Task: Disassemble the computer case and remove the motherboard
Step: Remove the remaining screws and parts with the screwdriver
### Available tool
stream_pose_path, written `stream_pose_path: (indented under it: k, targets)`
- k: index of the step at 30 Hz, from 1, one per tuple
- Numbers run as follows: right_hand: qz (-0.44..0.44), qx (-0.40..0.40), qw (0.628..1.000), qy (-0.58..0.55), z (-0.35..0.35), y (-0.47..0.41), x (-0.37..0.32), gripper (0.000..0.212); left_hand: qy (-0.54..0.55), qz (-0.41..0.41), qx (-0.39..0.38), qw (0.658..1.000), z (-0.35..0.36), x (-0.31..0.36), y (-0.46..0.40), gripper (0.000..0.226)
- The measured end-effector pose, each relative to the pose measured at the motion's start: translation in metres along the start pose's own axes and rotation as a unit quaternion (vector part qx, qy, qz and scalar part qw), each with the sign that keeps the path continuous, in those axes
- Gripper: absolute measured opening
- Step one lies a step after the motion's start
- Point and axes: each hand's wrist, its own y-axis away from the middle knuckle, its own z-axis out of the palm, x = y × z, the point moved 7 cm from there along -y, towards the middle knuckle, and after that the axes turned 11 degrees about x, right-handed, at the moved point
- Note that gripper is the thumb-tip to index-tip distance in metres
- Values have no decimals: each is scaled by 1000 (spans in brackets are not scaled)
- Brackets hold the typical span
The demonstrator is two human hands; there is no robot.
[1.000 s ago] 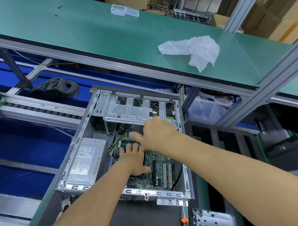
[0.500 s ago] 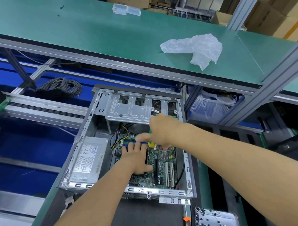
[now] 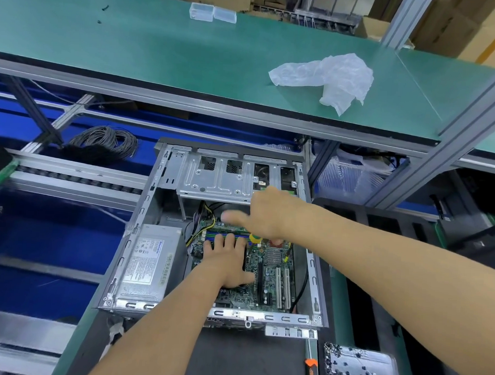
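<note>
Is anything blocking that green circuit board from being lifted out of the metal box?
Upward, nothing covers the motherboard except the left hand flat on it. The drive cage overhangs its far edge, and cables crowd that corner.

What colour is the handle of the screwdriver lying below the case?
Orange with black, seen in the head view: screwdriver.

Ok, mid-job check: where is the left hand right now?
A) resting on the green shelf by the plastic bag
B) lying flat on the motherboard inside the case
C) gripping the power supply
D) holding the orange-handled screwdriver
B: the left hand lies with fingers spread flat on the motherboard inside the open case, beside the power supply, not on it.
</note>
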Motion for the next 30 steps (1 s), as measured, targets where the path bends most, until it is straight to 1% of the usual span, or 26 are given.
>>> stream_pose_path:
  k: [2, 3, 4, 6, 7, 8, 9, 11, 12, 13, 14, 15, 16, 17, 19, 20, 21, 22, 23, 24, 26, 27, 28, 29, 30]
  targets:
    - [-36, -11, 996, 84, -2, 1, -3, 27, -1, 1, 6, 1000, -1, 0, 0, 93]
    - [-63, 0, 990, 124, -4, 2, -8, 28, -3, 2, 7, 1000, -1, 0, 0, 92]
    - [-104, 17, 980, 170, -5, 3, -13, 31, -5, 4, 7, 1000, -2, 1, 0, 91]
    - [-226, 61, 938, 255, -2, 7, -30, 27, -6, 5, 4, 1000, -1, 1, 0, 91]
    - [-274, 71, 920, 272, 1, 8, -37, 23, -3, 4, 0, 1000, -1, 0, 0, 92]
    - [-292, 83, 917, 258, 3, 9, -39, 19, 1, 2, -5, 1000, 0, 0, 1, 93]
    - [-272, 95, 932, 221, 3, 8, -38, 18, 2, 1, -7, 1000, 0, 0, 1, 94]
    - [-152, 85, 978, 114, -1, 1, -22, 29, 0, 3, -6, 1000, 0, 1, 1, 93]
    - [-87, 61, 992, 61, 1, -2, -11, 36, 1, 3, -5, 1000, 0, 1, 1, 93]
    - [-30, 31, 999, 17, 2, -4, -2, 42, 3, 4, -2, 1000, -1, 0, 1, 92]
    - [13, -4, 1000, -13, 4, -3, 6, 43, 6, 5, 3, 1000, -1, 0, 1, 90]
    - [27, -40, 999, 5, 4, 0, 10, 39, 8, 6, 9, 1000, -2, 0, 1, 89]
    - [16, -59, 997, 42, 3, 2, 11, 34, 7, 7, 13, 1000, -2, 0, 0, 88]
    - [-8, -55, 995, 89, 0, 4, 8, 34, 5, 7, 14, 1000, -1, 1, 0, 88]
    - [-100, 0, 980, 172, -6, 7, -9, 30, -1, 5, 11, 1000, -1, 1, -1, 90]
    - [-165, 36, 962, 217, -7, 9, -21, 26, -3, 3, 6, 1000, 0, 0, -1, 92]
    - [-235, 50, 934, 264, -3, 13, -32, 21, -3, 1, 2, 1000, 1, 0, -1, 94]
    - [-286, 52, 914, 283, 3, 15, -40, 20, -2, 0, -1, 1000, 1, -1, -1, 95]
    - [-300, 49, 910, 282, 7, 15, -40, 19, 0, 0, -2, 1000, 1, -1, -1, 94]
    - [-266, 41, 931, 246, 5, 13, -36, 18, 3, 1, 0, 1000, 1, -1, -1, 93]
    - [-128, 0, 981, 148, 1, 5, -17, 30, 8, 0, 2, 1000, 0, 0, 0, 94]
    - [-63, -27, 991, 115, 3, 3, -6, 36, 7, -1, -1, 1000, 0, 0, 0, 95]
    - [-17, -51, 993, 105, 6, 1, 2, 43, 4, -1, 0, 1000, -1, 0, 1, 95]
    - [16, -70, 992, 107, 8, 0, 8, 48, 2, 0, 3, 1000, -2, 0, 1, 93]
    - [32, -79, 990, 115, 10, 1, 10, 48, 1, 3, 8, 1000, -3, 1, 1, 90]
